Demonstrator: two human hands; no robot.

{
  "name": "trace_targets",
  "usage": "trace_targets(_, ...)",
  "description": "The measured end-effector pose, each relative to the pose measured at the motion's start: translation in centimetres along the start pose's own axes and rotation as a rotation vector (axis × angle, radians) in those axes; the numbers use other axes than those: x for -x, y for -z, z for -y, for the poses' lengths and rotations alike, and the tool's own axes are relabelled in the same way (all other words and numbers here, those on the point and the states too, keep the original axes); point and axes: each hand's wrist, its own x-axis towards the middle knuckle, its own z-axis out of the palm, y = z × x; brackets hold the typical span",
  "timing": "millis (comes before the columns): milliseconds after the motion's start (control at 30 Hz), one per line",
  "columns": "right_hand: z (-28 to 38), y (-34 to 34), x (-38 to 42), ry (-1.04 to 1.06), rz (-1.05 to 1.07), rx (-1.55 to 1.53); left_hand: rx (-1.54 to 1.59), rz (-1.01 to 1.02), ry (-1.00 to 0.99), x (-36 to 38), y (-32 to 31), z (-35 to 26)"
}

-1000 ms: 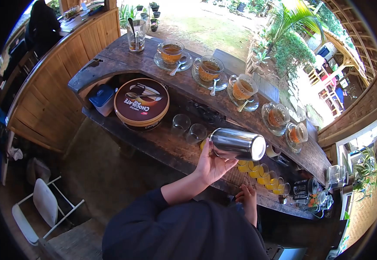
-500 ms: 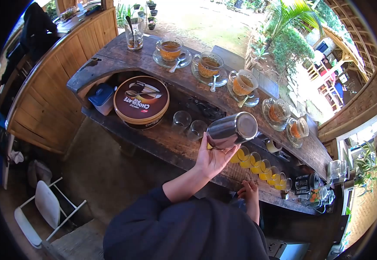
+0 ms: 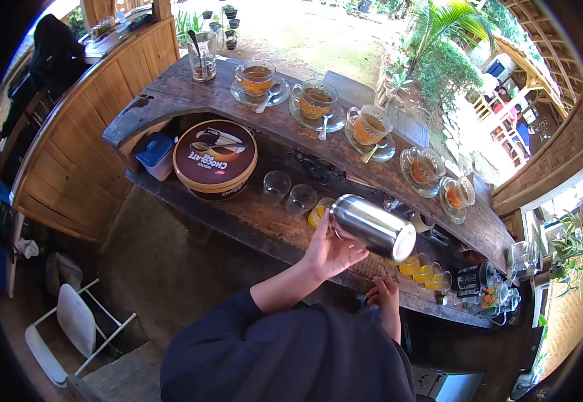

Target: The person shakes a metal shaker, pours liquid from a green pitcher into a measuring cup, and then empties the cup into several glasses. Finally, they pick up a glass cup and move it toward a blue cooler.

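Observation:
My left hand (image 3: 331,253) is closed around a shiny metal tumbler (image 3: 375,228), which lies tilted with its round base toward the right. The tumbler's mouth, at the left end, is hidden from me. Just beyond that end stands a glass of yellow drink (image 3: 319,213). A row of similar yellow glasses (image 3: 410,265) continues along the lower shelf, partly hidden behind the tumbler. My right hand (image 3: 386,298) rests low by the shelf's front edge with curled fingers; what they hold, if anything, I cannot make out. Left of the yellow drinks are two empty glasses (image 3: 276,186).
Along the upper counter (image 3: 170,90) stand several glass cups of tea (image 3: 316,100) on saucers with spoons. A round chocolate pie tin (image 3: 215,159) and a blue-lidded container (image 3: 156,155) sit at the left. Glass jars (image 3: 496,298) crowd the right end. A white chair (image 3: 77,321) stands lower left.
The tumbler has swung, its base moving right and downward, and its side now shows more. My left hand has turned with it. My right hand is nearly still.

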Motion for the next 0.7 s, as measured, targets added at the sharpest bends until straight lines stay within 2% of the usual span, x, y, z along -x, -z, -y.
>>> trace_targets(33,-0.4,0.2,-0.1,0.019,0.014,-0.004,-0.037,0.042,0.107,0.1,-0.1,0.1)
trace_targets(100,-1.2,0.3,-0.1,0.041,-0.006,-0.04,-0.138,-0.039,0.111,0.1,-0.4,0.5)
trace_targets(167,-1.8,0.2,0.0,0.064,-0.031,-0.078,-0.435,-0.095,0.187,0.3,-0.2,0.8)
trace_targets(233,-2.4,0.3,0.0,0.177,-0.006,-0.113,-0.499,-0.049,0.241,0.5,0.9,1.1)
trace_targets(333,-3.2,1.3,-0.1,0.359,0.013,-0.167,-0.71,-0.065,0.098,0.6,1.0,2.5)
trace_targets(367,-3.3,2.5,-0.3,0.428,0.003,-0.184,-0.713,-0.046,0.122,0.5,0.6,2.9)
trace_targets(400,-4.2,4.5,-0.5,0.373,0.018,-0.122,-0.797,-0.047,0.082,0.6,0.4,3.2)
trace_targets(433,-3.4,5.6,0.2,0.356,-0.088,-0.012,-0.878,-0.047,0.047,0.6,0.3,3.5)
trace_targets(500,-2.8,9.4,0.7,0.175,-0.217,-0.036,-0.942,-0.017,0.084,0.6,0.5,4.0)
trace_targets(533,-4.6,11.7,-0.4,0.328,-0.299,-0.1,-0.964,-0.034,0.068,0.5,0.7,4.7)
trace_targets(567,-5.6,13.9,-0.7,0.317,-0.341,-0.116,-0.986,-0.054,0.05,0.4,0.8,5.5)
trace_targets(633,-6.4,18.0,-1.0,0.445,-0.733,0.191,-0.997,-0.042,0.084,-0.2,0.4,7.6)
trace_targets(700,-5.5,20.2,0.0,0.522,-0.882,0.39,-1.014,0.017,0.12,-1.2,0.8,10.3)
